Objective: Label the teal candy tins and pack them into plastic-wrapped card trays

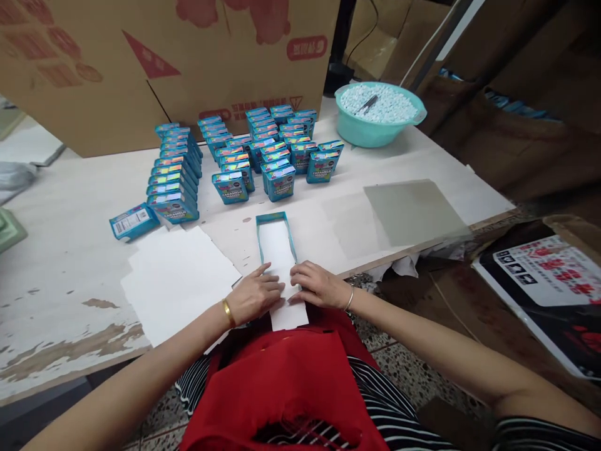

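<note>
A partly folded cardboard tray (277, 241), white inside with blue side walls, lies at the table's front edge. Its far end stands up as a wall, while the near flap lies flat and reaches over my lap. My left hand (257, 294) grips the tray's left side with bent fingers over the white inside. From the right, my right hand (319, 285) holds the opposite wall, its thumb and fingers curled over the edge. Under and beside my left forearm lies a spread stack of flat white cardboard sheets (173, 282).
Several blue candy boxes (282, 183) stand in rows before a large brown carton (211, 75). One blue box (134, 222) lies on its side at the left. A turquoise basin (370, 133) holds small pale pieces and a dark tool. A greenish sheet (416, 210) lies at the right.
</note>
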`<state>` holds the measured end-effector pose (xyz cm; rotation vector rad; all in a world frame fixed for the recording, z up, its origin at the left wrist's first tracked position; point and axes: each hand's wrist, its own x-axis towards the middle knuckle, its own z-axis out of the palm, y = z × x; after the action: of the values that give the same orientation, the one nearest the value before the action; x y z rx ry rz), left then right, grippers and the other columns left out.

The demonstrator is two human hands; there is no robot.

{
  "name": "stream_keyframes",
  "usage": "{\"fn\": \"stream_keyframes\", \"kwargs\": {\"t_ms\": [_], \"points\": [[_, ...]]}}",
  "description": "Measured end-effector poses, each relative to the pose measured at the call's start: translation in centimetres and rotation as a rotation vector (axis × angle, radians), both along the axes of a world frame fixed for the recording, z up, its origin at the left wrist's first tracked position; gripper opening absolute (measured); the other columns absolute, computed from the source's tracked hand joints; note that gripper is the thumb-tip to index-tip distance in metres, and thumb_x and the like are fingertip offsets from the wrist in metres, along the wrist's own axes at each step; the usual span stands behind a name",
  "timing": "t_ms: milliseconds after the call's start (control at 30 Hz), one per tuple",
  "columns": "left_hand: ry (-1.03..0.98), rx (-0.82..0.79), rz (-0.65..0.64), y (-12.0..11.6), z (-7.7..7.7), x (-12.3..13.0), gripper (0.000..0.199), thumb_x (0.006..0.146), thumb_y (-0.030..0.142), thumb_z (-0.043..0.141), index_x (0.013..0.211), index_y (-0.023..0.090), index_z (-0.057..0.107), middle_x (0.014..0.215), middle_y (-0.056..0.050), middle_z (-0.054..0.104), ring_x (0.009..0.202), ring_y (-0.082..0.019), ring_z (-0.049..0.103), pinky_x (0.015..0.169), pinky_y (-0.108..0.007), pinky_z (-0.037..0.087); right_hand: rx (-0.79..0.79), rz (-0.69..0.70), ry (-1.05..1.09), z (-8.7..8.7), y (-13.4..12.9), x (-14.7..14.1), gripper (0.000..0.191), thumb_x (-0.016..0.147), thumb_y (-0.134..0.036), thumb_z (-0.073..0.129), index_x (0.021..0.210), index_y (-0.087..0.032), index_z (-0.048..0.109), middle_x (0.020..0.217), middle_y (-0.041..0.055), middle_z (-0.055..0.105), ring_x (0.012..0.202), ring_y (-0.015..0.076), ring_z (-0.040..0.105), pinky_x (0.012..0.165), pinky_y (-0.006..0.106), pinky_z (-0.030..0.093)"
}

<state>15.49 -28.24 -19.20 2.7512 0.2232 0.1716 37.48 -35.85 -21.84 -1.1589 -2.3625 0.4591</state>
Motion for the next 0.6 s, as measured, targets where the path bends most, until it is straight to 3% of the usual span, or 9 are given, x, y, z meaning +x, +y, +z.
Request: {"fn": "stream_keyframes", "kwargs": {"t_ms": [133,233,400,500,600], "points": [[-0.044,0.027,0.125,-0.6,-0.5,0.1,0.029,0.095,0.025,0.038,0.081,0.018,0.063,0.083,-0.003,0.069,0.078,-0.013,0.063,0.109,-0.046,0.034,0.052,-0.093,0.035,-1.2,-0.5,-0.5,0.015,0.095,-0.021,0.040,0.097,-0.017,0.055,0.090,0.0091,0.060,0.087,0.0196,0.050,0.078,0.035,0.045],[-0.073,0.020,0.188,-1.0,-0.7,0.3,0.030,0.094,0.023,0.037,0.078,0.018,0.061,0.079,-0.003,0.068,0.074,-0.012,0.062,0.107,-0.046,0.036,0.115,-0.086,-0.001,-2.0,-1.2,0.1,0.022,0.092,-0.012,0.037,0.102,-0.016,0.056,0.102,0.0119,0.062,0.094,0.0204,0.052,0.081,0.037,0.047],[-0.135,-0.037,0.254,-1.4,-1.1,0.7,0.028,0.093,0.024,0.042,0.076,0.017,0.062,0.101,-0.008,0.068,0.096,-0.015,0.063,0.110,-0.048,0.032,0.104,0.086,-0.075,-2.2,-2.7,2.0,0.046,0.084,-0.016,0.046,0.129,-0.011,0.043,0.142,0.0189,0.041,0.127,0.0262,0.038,0.099,0.049,0.040],[-0.177,-0.070,0.283,-1.6,-1.7,0.6,0.026,0.093,0.024,0.044,0.076,0.016,0.062,0.116,-0.012,0.064,0.115,-0.019,0.057,0.113,-0.051,0.026,0.100,0.047,-0.040,-2.6,-3.0,1.7,0.044,0.086,-0.023,0.047,0.129,-0.014,0.043,0.142,0.0177,0.043,0.128,0.0264,0.038,0.099,0.050,0.041],[-0.208,-0.141,0.303,-1.6,-2.0,0.4,0.023,0.094,0.027,0.042,0.105,0.018,0.060,0.136,-0.014,0.051,0.136,-0.025,0.036,0.113,-0.057,0.022,0.145,-0.080,0.145,-3.0,-2.3,0.1,0.028,0.090,-0.019,0.041,0.116,-0.017,0.051,0.128,0.0148,0.056,0.111,0.0229,0.051,0.090,0.046,0.047]]}}
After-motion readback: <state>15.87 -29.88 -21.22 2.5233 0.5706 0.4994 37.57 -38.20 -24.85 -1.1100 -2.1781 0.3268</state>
